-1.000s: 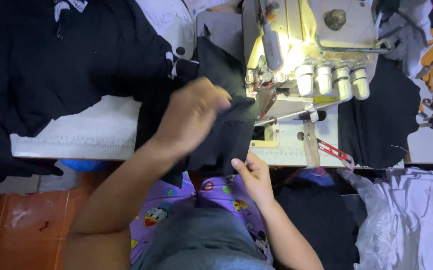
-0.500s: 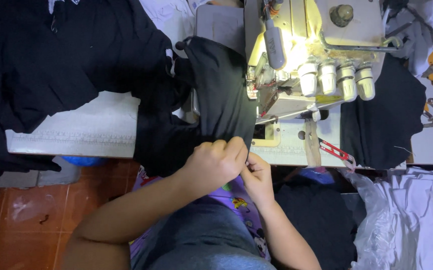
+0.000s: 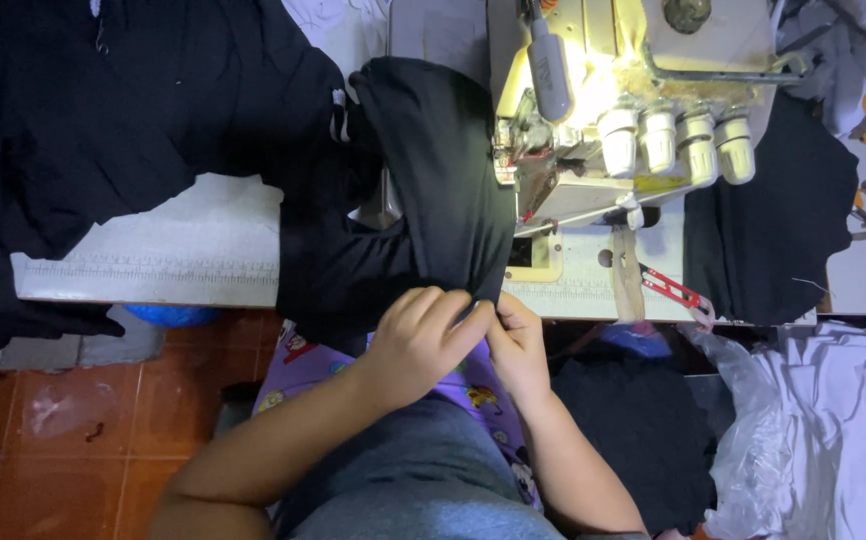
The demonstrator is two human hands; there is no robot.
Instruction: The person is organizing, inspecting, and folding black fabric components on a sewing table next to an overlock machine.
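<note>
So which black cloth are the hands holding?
The black fabric piece running under the sewing machine; left hand and right hand pinch its near edge. The other black piles lie untouched at both sides.

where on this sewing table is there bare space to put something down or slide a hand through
One bare strip of white table lies along the near edge, between the big black fabric pile and the black piece both hands pinch. A smaller patch sits under the sewing machine, beside the red snips. The left hand and right hand crowd the middle.
</note>
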